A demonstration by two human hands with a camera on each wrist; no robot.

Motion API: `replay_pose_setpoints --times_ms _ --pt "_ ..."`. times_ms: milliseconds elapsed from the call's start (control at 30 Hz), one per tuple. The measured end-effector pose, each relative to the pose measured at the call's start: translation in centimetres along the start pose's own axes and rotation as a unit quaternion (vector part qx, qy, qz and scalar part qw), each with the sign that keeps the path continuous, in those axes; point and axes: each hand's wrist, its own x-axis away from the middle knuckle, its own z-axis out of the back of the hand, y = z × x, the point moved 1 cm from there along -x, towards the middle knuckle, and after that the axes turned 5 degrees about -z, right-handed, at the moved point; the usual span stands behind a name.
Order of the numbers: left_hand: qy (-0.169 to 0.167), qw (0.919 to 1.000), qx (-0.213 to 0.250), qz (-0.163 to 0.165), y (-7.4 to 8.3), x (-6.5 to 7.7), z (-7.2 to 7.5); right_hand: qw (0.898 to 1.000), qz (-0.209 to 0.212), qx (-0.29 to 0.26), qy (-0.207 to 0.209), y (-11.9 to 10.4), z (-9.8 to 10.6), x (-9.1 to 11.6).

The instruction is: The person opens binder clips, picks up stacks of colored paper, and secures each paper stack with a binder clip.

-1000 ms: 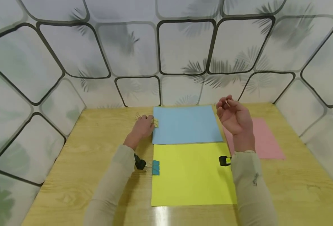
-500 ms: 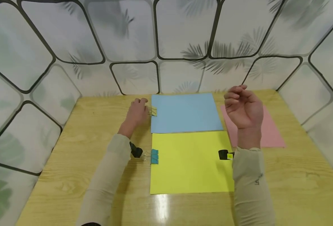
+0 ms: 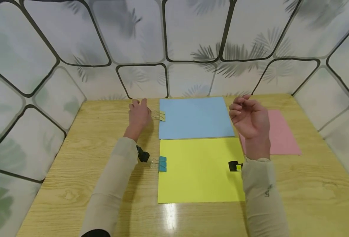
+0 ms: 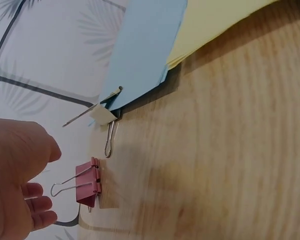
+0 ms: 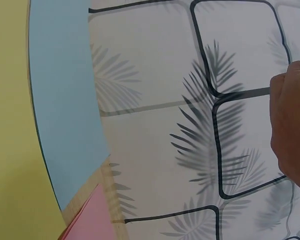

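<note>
Hanging parted, left fingers (image 4: 39, 204) face a red clip (image 4: 87, 186).

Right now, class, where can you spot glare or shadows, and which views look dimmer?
Head view: white glare on the table below the yellow paper, shadow beside the left sleeve; left wrist view: dimmer, shadow beside the blue paper; right wrist view: dimmer too.

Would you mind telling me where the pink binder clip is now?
In the left wrist view, the pink binder clip is at lower left, beside the left hand and below the yellow binder clip on the blue paper stack.
</note>
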Motion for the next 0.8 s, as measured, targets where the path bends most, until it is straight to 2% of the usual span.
replay_pose_setpoints --times_ms 100,233,367,500,633,800 --pt "-0.014 0.9997 -0.019 0.011 -0.2 -0.1 0.2 1.0 0.002 0.006 0.016 0.2 0.2 0.1" --pt "-0.036 0.9987 -0.033 0.01 -0.6 -0.1 0.2 1.0 0.003 0.016 0.025 0.5 0.3 0.1" --pt "-0.036 0.9987 -0.036 0.007 -0.9 -0.1 0.2 0.999 0.001 0.028 0.029 0.6 0.4 0.1" --pt "-0.024 0.9994 -0.004 0.025 -1.3 -0.3 0.3 0.999 -0.004 0.037 0.032 0.7 0.6 0.1" --pt "-0.018 0.9972 0.034 0.065 -1.7 -0.4 0.4 0.997 -0.004 0.062 0.04 0.8 0.7 0.1" --pt "-0.008 0.993 0.065 0.098 -2.3 -0.4 0.5 0.985 0.008 0.153 0.076 0.7 0.5 0.1"
